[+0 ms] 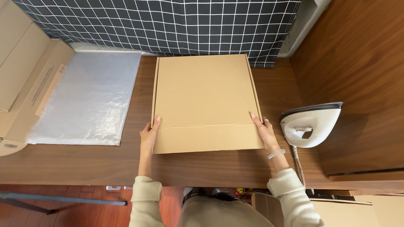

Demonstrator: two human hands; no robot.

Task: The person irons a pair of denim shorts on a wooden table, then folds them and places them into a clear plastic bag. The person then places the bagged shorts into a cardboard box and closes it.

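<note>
Head view: box [206, 101] between both grips.

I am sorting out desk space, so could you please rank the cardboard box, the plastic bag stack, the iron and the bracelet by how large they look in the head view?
1. Cardboard box and plastic bag stack: look alike, too close to rank.
2. Iron.
3. Bracelet.

The box [206, 103] in the middle of the table [126, 164] is light brown all over. The table is dark brown wood. Near the left edge lies a shiny silver-grey bag [86, 98]. At the back edge hangs a black cloth [176, 23] with thin white squares. By the right edge sits a white iron [311, 124] with a dark top. The sleeves [290, 197] are cream.
</note>
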